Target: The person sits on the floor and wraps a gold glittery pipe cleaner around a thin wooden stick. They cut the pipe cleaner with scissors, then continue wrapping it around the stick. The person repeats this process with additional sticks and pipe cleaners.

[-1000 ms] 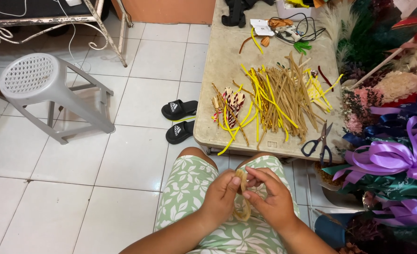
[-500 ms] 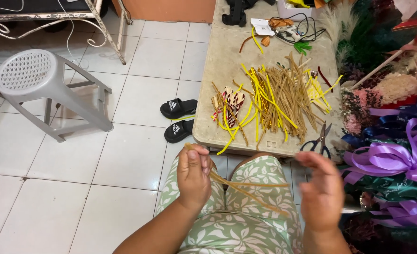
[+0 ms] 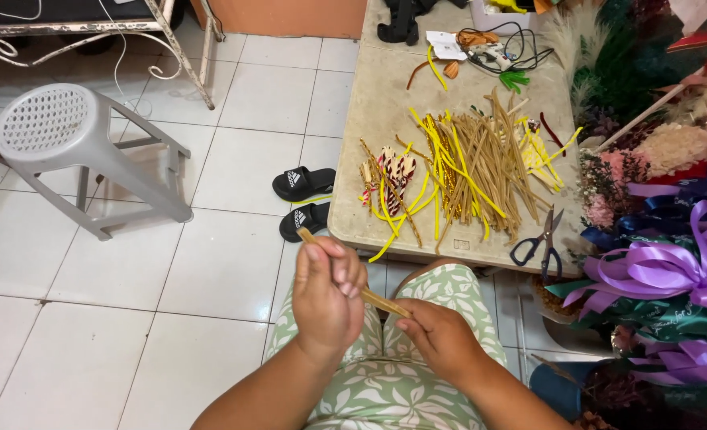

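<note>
Together, both hands grip one tan strip above the lap.

Up close, the left hand (image 3: 327, 293) has its fingers (image 3: 339, 269) curled tight around the upper part of the tan strip (image 3: 379, 302), whose tip pokes out above the fist; the right hand (image 3: 442, 338) pinches the strip's lower end between thumb and fingertips. The strip runs at a slant between the two hands, over green leaf-print shorts (image 3: 385, 386). Ahead, the desk (image 3: 385, 103) carries a loose heap of tan and yellow strips (image 3: 469, 163), with black-handled scissors (image 3: 540, 243) near its front edge. Purple ribbon bows (image 3: 672, 267) sit to the right. On the tiled floor lie black sandals (image 3: 304, 199), and a grey plastic stool (image 3: 74, 151) stands well apart to the left.
</note>
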